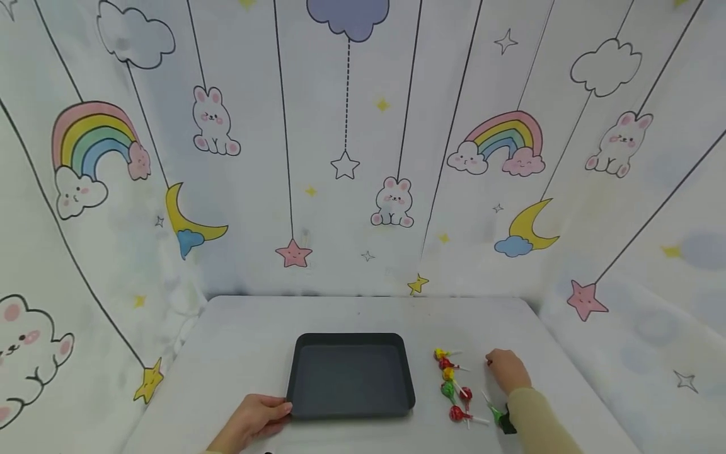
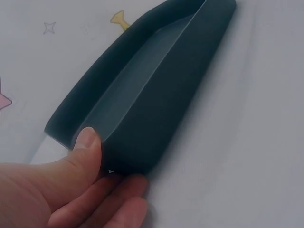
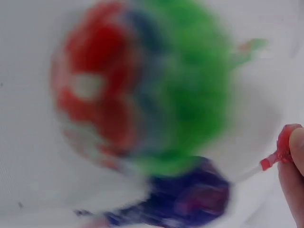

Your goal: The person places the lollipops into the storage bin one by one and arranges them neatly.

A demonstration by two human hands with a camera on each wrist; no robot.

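My left hand [image 1: 258, 417] grips the near left corner of a dark grey rectangular baking tray [image 1: 353, 413]. In the left wrist view the thumb [image 2: 88, 142] lies over the rim, and the other fingers are at the outside of the corner. My right hand [image 1: 508, 371] is over the right side of the table, where it pinches a red lollipop [image 3: 283, 142] between thumb and finger, its white stick pointing away from the fingertips. Close to the right wrist camera are a large blurred green-and-red lollipop [image 3: 194, 85] and a dark purple lollipop [image 3: 190, 194].
Between the tray and my right hand lie several lollipops: yellow ones [image 1: 448, 374], a green one [image 1: 448, 391] and red ones [image 1: 456, 413]. A green lollipop [image 1: 496, 416] sits beside my right sleeve, which partly hides a dark item [image 1: 507, 425]. Patterned fabric surrounds the white table [image 1: 249, 334].
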